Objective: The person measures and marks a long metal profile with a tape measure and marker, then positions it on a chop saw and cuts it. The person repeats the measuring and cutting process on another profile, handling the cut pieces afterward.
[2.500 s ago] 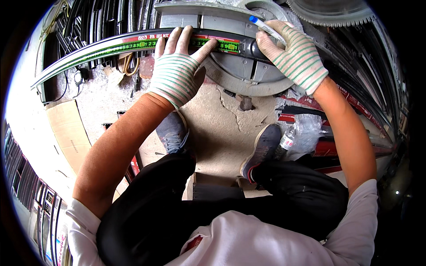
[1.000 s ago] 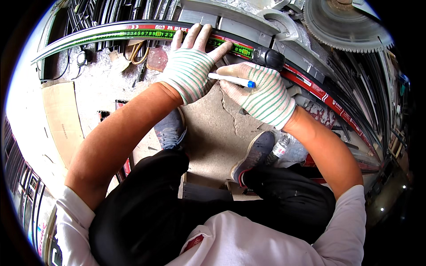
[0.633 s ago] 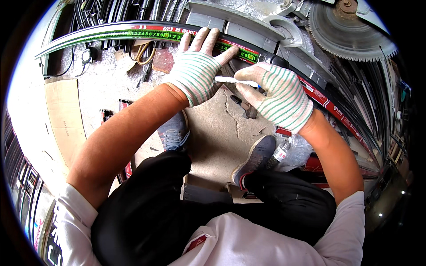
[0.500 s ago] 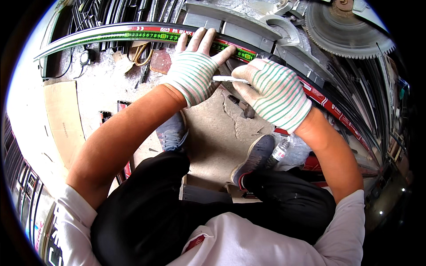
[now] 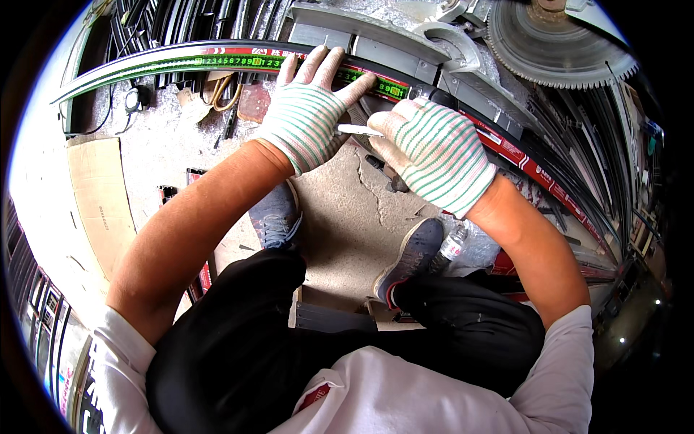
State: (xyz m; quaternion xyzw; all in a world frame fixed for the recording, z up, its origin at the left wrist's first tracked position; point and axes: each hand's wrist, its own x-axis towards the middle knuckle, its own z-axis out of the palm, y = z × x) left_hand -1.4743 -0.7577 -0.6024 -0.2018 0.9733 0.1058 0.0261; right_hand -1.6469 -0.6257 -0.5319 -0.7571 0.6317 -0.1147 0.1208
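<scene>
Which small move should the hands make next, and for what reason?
Probably, the right hand should raise the slim white pen to the edge of the bright green metal tape measure. The left hand lies spread across the tape, which runs along the long black profile with red film, while the pen is apart from the tape.

Tape measure [image 5: 231, 62] on bar [image 5: 522, 157], saw blade [image 5: 560, 49] behind at right, bottle [image 5: 452, 246] beside right shoe [image 5: 410, 252], cardboard [image 5: 103, 206] left

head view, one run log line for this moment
striped-gloved left hand: on green measuring tape along long red-black strip | striped-gloved right hand: slim white pen in grip | round metal saw blade: upper right
</scene>
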